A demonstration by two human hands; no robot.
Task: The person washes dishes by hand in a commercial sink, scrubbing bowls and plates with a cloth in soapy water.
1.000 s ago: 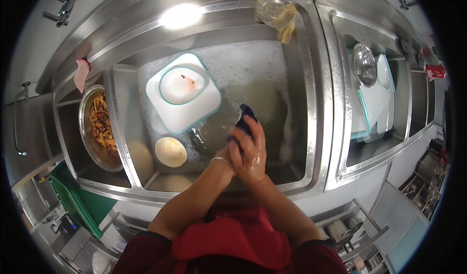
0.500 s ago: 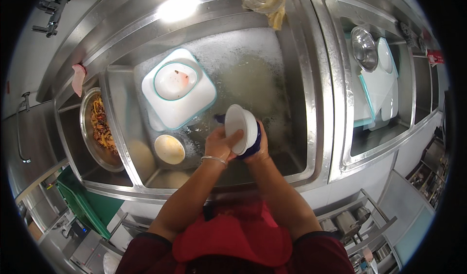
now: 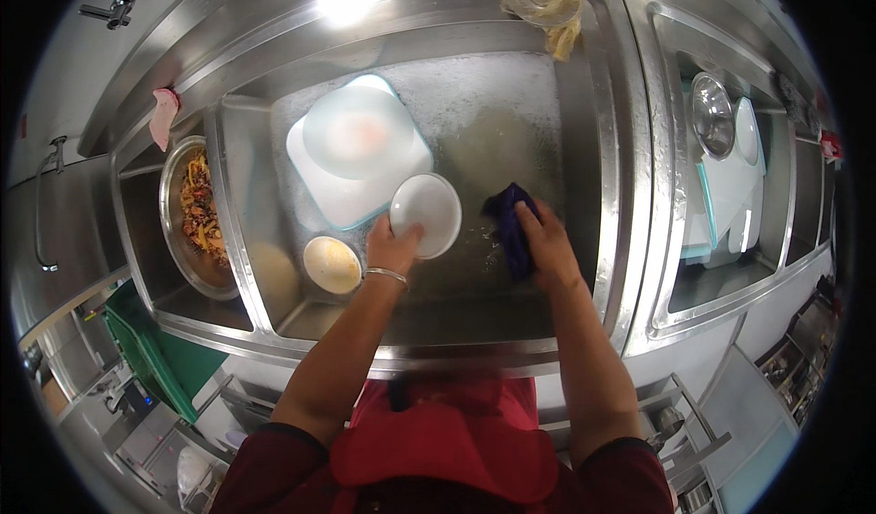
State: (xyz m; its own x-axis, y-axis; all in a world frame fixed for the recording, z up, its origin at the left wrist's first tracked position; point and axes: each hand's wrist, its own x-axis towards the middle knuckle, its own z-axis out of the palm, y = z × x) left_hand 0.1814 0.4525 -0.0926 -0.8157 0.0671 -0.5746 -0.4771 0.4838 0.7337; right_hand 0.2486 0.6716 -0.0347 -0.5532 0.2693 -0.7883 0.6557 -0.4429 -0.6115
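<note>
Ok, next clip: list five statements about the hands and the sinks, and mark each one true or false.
1. The left hand holds a white bowl. True.
2. The right hand is empty. False: the right hand grips a dark blue cloth.
3. A stained bowl is in the main sink, to the left of the white bowl. True.
4. The basin of food scraps is in the right sink. False: the basin with the food scraps is in the left compartment.
5. A shiny metal bowl is in the right sink. True.
</note>
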